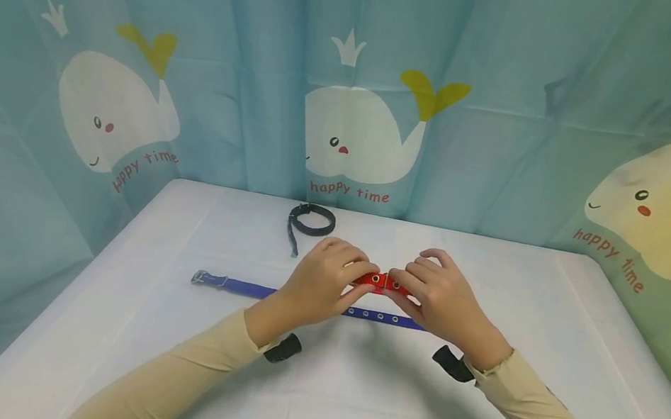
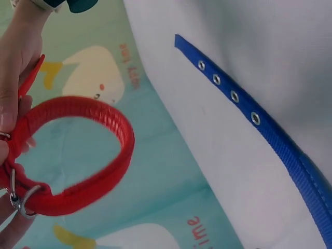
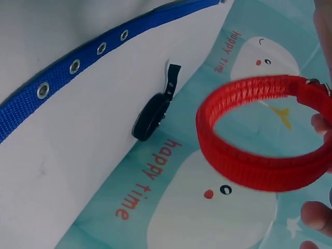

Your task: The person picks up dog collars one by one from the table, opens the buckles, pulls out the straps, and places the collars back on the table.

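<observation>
Both hands hold a red collar point(image 1: 371, 279) above the table, its strap bent into a closed loop. My left hand point(image 1: 325, 280) pinches it on one side of the metal buckle, thumb below and fingers above. On the other side, my right hand point(image 1: 441, 303) pinches the strap. In the left wrist view the padded red loop point(image 2: 98, 189) hangs out from the fingers, with a metal D-ring point(image 2: 23, 199) near the left hand. Eyelets show in the strap on both sides of the buckle. The right wrist view shows the loop's ribbed lining point(image 3: 244, 93).
A blue collar point(image 1: 247, 289) lies stretched out on the white table point(image 1: 346, 411) below the hands, with metal eyelets toward its right end. Farther back lies a black collar point(image 1: 322, 231), looped with its tail out. A whale-printed curtain point(image 1: 250, 83) surrounds the table's back and sides.
</observation>
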Action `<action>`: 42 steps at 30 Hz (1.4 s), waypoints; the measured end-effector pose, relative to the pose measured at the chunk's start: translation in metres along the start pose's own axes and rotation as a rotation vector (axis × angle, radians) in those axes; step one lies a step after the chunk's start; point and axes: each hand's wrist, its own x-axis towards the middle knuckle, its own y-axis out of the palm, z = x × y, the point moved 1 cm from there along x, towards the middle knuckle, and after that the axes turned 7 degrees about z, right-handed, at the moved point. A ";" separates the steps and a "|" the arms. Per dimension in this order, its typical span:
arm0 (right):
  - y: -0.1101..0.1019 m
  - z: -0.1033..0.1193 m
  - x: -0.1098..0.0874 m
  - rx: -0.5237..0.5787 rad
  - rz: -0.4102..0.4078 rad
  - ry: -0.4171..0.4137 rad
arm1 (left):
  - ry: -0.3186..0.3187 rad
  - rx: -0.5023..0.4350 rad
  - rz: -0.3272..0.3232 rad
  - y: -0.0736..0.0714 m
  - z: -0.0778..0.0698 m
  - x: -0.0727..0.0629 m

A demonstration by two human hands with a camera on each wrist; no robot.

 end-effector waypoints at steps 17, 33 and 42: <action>0.005 0.002 0.000 0.042 0.047 0.033 | 0.032 0.035 -0.082 0.006 -0.001 -0.003; 0.010 -0.002 -0.002 0.079 0.033 0.010 | 0.062 0.048 -0.160 0.010 -0.002 -0.009; 0.009 0.002 0.000 0.053 0.037 -0.018 | 0.063 0.119 -0.075 0.008 -0.005 -0.003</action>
